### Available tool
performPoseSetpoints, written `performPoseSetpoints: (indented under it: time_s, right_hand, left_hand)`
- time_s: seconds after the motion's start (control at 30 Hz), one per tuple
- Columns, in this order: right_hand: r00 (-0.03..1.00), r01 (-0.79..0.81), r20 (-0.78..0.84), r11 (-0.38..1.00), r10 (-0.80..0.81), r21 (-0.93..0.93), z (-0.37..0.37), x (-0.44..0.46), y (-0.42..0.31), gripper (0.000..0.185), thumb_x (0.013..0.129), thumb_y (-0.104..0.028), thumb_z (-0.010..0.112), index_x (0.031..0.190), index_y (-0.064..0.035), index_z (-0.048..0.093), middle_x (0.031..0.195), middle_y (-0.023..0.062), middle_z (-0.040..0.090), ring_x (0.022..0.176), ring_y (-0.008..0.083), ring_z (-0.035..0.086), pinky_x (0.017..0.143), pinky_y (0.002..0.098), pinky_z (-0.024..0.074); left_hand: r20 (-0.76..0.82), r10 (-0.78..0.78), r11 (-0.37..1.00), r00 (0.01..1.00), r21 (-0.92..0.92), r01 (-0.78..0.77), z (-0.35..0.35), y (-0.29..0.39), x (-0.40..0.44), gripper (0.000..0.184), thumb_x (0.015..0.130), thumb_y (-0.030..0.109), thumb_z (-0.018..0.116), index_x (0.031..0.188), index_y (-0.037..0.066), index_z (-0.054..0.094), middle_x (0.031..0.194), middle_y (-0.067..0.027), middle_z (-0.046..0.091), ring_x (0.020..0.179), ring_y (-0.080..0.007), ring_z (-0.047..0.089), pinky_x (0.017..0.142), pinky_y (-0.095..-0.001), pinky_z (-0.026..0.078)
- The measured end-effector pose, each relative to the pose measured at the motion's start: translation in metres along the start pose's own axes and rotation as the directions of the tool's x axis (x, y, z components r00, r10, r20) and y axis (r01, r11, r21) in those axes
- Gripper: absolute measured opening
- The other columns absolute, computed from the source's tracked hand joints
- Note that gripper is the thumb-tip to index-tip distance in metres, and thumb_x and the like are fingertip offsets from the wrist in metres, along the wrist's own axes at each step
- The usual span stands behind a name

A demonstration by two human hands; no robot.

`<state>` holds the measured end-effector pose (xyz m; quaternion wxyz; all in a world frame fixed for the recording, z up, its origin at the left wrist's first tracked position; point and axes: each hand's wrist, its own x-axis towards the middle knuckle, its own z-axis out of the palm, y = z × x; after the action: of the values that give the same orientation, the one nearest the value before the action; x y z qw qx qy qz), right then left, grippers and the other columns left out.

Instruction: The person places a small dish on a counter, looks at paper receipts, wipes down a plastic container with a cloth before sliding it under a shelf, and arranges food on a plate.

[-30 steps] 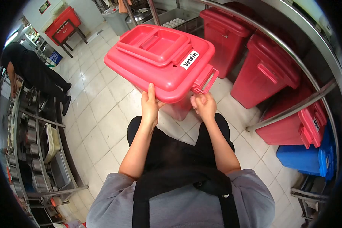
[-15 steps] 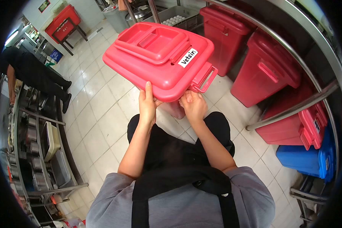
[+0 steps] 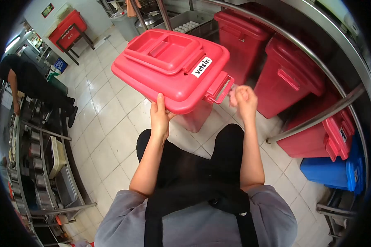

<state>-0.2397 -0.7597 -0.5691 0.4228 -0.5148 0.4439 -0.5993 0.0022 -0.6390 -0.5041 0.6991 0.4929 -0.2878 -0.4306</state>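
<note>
A red lidded bin (image 3: 193,119) stands on the floor before me, with a white "Vetsin" label (image 3: 202,67) on its lid (image 3: 165,88). At the lid's near edge is my left hand (image 3: 159,117), thumb on top and fingers curled beneath the rim. My right hand (image 3: 245,101) is closed in the air to the right of the bin, apart from it. A crumpled pinkish cloth (image 3: 233,98) pokes out of that fist, mostly hidden by the fingers. Between this hand and the lid is the red latch handle (image 3: 221,91).
More red bins (image 3: 290,78) and a blue bin (image 3: 332,173) line the right side behind a metal rail (image 3: 317,127). Eggs (image 3: 186,26) sit in a grey crate at the back. Racks of pans (image 3: 39,164) stand at left, where another person (image 3: 37,80) leans over.
My right hand has moved from under the lid's near edge out to the right, away from the bin. The left hand keeps its hold on the lid's rim.
</note>
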Motion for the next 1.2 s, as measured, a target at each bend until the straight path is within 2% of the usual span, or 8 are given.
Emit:
performPoseSetpoints:
  time_s: [0.17,0.27,0.4,0.63,0.8,0.97,1.03,1.2]
  right_hand:
    - [0.893,0.414,0.201,0.91,-0.402,-0.021,0.049,-0.008,-0.114,0.015,0.085,-0.009,0.067,0.096,-0.0014,0.061,0.095,0.0076,0.06,0.089,0.0135,0.059,0.078,0.0279,0.0485]
    - [0.588,0.773,0.5,0.623,-0.635,-0.119,0.087,-0.009,-0.095,0.017,0.073,0.0,0.063,0.09,-0.0047,0.063,0.098,0.0092,0.057,0.101,0.0256,0.054,0.09,0.0373,0.0418]
    - [0.848,0.517,0.294,0.807,-0.44,-0.284,0.059,0.079,-0.066,0.017,0.074,0.002,0.057,0.087,-0.0038,0.067,0.092,0.0121,0.061,0.08,0.0269,0.057,0.069,0.034,0.0488]
    - [0.596,0.802,0.58,0.371,-0.555,-0.468,0.061,0.037,-0.084,0.014,0.072,-0.013,0.068,0.085,-0.0076,0.066,0.099,0.0093,0.059,0.09,0.031,0.052,0.082,0.0434,0.0419]
    - [0.513,0.612,0.807,0.784,-0.293,-0.105,0.042,-0.026,-0.126,0.008,0.077,-0.004,0.062,0.085,-0.0023,0.064,0.09,0.0088,0.057,0.096,0.0262,0.054,0.087,0.0364,0.0438]
    - [0.787,0.505,0.545,0.81,-0.29,-0.299,-0.011,0.026,-0.135,0.008,0.082,-0.002,0.057,0.086,-0.0016,0.064,0.089,0.0096,0.06,0.087,0.0217,0.06,0.083,0.0322,0.0469]
    - [0.831,0.535,0.346,0.796,-0.435,-0.285,-0.042,0.056,-0.144,0.01,0.087,-0.002,0.054,0.092,0.0019,0.061,0.089,0.0097,0.062,0.086,0.0188,0.061,0.081,0.0314,0.0478]
    - [0.901,0.391,0.063,0.743,-0.428,-0.543,-0.114,0.094,-0.183,0.013,0.088,-0.006,0.054,0.094,-0.0002,0.064,0.095,0.0138,0.063,0.089,0.0273,0.061,0.08,0.0351,0.0468]
  left_hand:
    - [0.0,-0.011,0.999,1.0,0.031,0.011,0.0,0.004,-0.001,0.046,0.101,0.038,0.038,0.121,-0.004,0.042,0.114,-0.0165,0.06,0.095,-0.0208,0.065,0.078,-0.0345,0.057]
    - [0.014,-0.019,0.998,1.0,0.057,0.018,-0.001,0.003,-0.002,0.051,0.101,0.04,0.038,0.125,-0.005,0.041,0.118,-0.0165,0.058,0.1,-0.0205,0.064,0.083,-0.0358,0.056]
    - [0.025,-0.003,1.0,1.0,0.02,0.002,0.0,0.003,-0.002,0.049,0.101,0.039,0.037,0.124,-0.004,0.041,0.115,-0.0155,0.06,0.097,-0.02,0.064,0.081,-0.0346,0.056]
    - [-0.012,0.004,1.0,1.0,0.022,-0.003,-0.004,-0.004,0.004,0.038,0.102,0.033,0.038,0.113,-0.003,0.041,0.108,-0.0183,0.061,0.088,-0.022,0.067,0.071,-0.0333,0.059]
    - [0.009,-0.022,0.999,1.0,0.044,0.021,-0.011,0.003,0.003,0.041,0.102,0.034,0.038,0.116,-0.004,0.042,0.109,-0.0181,0.061,0.088,-0.0221,0.067,0.072,-0.0342,0.059]
    - [0.037,-0.084,0.98,0.996,0.185,0.076,-0.059,0.018,0.022,0.051,0.098,0.041,0.043,0.124,-0.003,0.046,0.109,-0.0128,0.063,0.088,-0.0188,0.067,0.069,-0.0309,0.058]
    - [0.058,-0.149,0.932,0.987,0.342,0.121,-0.098,0.03,0.049,0.054,0.098,0.043,0.044,0.127,-0.001,0.049,0.12,-0.012,0.06,0.104,-0.0174,0.062,0.088,-0.0327,0.052]
    - [-0.137,0.258,0.914,0.956,0.356,-0.196,-0.171,0.007,0.096,0.062,0.097,0.05,0.039,0.135,0.002,0.042,0.127,-0.0121,0.053,0.114,-0.0206,0.053,0.095,-0.0372,0.041]
